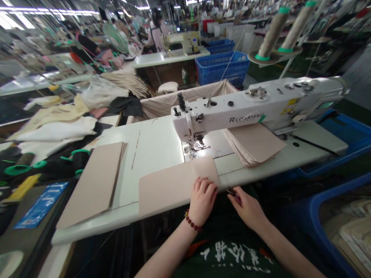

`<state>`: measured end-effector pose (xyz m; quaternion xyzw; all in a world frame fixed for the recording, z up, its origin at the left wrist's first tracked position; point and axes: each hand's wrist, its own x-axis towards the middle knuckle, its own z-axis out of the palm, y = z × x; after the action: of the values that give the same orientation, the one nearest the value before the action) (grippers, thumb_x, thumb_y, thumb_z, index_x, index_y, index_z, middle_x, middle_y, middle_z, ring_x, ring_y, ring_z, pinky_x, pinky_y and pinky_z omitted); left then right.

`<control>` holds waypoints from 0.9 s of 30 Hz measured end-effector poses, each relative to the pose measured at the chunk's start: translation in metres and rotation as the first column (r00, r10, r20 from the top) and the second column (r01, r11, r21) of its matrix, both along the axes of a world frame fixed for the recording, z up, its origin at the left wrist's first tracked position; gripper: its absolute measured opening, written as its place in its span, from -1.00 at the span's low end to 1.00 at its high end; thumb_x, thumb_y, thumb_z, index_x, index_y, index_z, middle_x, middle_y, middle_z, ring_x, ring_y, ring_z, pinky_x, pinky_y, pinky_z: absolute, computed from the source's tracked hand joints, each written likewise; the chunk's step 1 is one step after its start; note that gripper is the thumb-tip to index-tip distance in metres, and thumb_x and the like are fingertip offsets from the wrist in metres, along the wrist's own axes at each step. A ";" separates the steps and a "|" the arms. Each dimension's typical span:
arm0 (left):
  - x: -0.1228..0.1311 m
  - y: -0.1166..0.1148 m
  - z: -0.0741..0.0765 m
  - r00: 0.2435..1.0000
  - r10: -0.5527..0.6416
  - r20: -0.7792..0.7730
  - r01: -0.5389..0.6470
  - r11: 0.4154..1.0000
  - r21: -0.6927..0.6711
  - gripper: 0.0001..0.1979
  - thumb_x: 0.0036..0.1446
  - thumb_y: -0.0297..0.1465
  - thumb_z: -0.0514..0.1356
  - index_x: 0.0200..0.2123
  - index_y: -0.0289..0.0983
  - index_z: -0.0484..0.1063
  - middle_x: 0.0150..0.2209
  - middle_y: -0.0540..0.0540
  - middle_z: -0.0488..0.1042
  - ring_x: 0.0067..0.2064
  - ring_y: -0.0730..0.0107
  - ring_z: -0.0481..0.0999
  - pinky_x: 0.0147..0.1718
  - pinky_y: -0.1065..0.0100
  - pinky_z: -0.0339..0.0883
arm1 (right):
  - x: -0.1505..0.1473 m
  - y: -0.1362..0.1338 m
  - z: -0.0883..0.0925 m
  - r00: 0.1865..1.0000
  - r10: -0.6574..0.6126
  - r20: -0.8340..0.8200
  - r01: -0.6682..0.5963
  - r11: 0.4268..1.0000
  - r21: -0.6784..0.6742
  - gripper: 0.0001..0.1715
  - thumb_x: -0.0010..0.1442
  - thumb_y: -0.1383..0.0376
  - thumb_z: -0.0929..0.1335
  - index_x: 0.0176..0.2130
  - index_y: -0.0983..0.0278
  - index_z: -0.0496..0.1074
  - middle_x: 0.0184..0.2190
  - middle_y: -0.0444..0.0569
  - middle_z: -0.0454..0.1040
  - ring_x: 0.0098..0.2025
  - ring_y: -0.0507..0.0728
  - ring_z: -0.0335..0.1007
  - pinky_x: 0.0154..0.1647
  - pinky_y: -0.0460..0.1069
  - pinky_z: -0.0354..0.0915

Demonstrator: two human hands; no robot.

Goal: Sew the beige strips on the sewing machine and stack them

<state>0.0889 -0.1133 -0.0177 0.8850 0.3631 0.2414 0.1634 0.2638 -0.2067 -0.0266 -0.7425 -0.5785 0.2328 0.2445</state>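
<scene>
Snips (230, 191): grasped in my right fingers (242, 192), mostly hidden. Panel (168, 189): partly covered by my left fingers (204, 183), resting unclenched.

From where I stand, long white ceiling lights (49, 12) glare at far left. Beyond the pale, smooth-topped near table (153, 143), a white-topped far table (147, 60) stands just left of a blue slatted plastic crate (223, 69); a round green fan (115, 38) stands farther left, and dark green floor (257, 79) shows at right.
</scene>
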 end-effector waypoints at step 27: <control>-0.117 0.093 0.029 0.916 0.257 -0.307 -0.268 0.963 0.006 -0.38 0.14 -0.14 0.18 0.20 -0.30 0.16 0.16 -0.30 0.27 0.23 -0.08 0.18 0.18 -0.13 0.00 | -0.012 0.026 0.010 0.995 0.024 0.094 -0.036 0.991 0.133 -0.68 0.26 0.15 0.23 -0.01 0.16 0.29 -0.32 -0.10 0.55 -0.34 0.13 0.51 -0.37 -0.04 0.31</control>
<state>-0.0277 -0.0202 0.0115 0.8519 0.5035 0.1147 0.0876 0.2517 -0.1806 -0.0170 -0.7255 -0.6147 0.1627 0.2634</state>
